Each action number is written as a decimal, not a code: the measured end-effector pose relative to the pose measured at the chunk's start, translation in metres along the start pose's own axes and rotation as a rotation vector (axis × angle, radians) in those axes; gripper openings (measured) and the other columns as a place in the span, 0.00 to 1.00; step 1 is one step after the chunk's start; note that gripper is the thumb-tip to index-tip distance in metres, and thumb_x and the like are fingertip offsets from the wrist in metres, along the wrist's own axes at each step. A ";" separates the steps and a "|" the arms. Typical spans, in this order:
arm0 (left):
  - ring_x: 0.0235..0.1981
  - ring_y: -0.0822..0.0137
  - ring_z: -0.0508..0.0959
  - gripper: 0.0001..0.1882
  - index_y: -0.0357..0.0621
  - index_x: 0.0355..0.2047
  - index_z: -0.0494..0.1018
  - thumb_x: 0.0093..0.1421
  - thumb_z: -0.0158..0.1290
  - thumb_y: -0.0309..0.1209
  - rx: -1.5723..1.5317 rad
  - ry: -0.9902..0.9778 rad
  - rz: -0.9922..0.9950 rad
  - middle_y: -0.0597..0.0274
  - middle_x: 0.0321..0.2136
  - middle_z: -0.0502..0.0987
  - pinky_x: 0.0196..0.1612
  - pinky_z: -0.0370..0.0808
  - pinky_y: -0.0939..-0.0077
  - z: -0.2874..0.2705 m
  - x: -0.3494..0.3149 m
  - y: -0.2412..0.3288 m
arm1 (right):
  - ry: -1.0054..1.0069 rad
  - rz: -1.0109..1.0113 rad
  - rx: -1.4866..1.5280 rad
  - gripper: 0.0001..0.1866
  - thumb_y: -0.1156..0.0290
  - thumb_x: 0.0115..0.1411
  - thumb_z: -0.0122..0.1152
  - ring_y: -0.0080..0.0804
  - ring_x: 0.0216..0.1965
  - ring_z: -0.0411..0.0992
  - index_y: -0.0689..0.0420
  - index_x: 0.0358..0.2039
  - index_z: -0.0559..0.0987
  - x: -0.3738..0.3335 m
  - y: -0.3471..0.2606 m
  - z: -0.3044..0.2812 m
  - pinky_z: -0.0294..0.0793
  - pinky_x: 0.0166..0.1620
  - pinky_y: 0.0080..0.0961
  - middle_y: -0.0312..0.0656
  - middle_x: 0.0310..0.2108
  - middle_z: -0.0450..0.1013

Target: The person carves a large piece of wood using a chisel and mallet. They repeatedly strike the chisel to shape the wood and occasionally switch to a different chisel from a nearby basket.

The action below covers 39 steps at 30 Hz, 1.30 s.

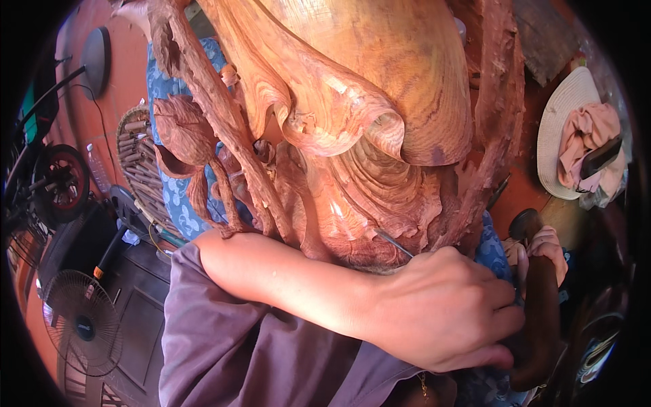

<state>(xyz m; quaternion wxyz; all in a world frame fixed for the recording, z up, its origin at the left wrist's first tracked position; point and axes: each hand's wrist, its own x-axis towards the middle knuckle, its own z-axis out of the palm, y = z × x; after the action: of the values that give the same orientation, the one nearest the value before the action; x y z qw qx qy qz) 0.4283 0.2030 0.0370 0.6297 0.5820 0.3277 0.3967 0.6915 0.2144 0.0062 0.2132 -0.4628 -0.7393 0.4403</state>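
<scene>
A large reddish-brown wood carving, with flowing folds and a smooth, glossy upper part, fills the middle and rises past the top edge. My left forearm crosses in front of it, and my left hand is closed around a thin carving chisel. Only the chisel's metal shaft shows; its tip meets the carving's lower folds, while the handle is hidden in my fist. To the right, my right hand has its fingers wrapped round a brown wooden mallet, partly in shadow.
Blue patterned cloth lies under and beside the carving. At the left are a basket of wooden-handled tools, a fan and a wheel. A pale hat with pink cloth lies at the right.
</scene>
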 end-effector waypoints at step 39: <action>0.23 0.54 0.76 0.17 0.44 0.27 0.70 0.55 0.58 0.45 -0.050 0.100 0.029 0.57 0.24 0.71 0.21 0.71 0.59 -0.008 0.007 0.003 | -0.018 0.084 -0.002 0.18 0.91 0.42 0.60 0.31 0.26 0.66 0.57 0.29 0.67 0.007 -0.026 -0.015 0.67 0.43 0.36 0.40 0.24 0.68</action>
<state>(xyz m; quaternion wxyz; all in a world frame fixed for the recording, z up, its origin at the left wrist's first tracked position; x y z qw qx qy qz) 0.4243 0.2126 0.0397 0.6211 0.5503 0.3403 0.4423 0.6862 0.2226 0.0351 0.1876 -0.4898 -0.7214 0.4523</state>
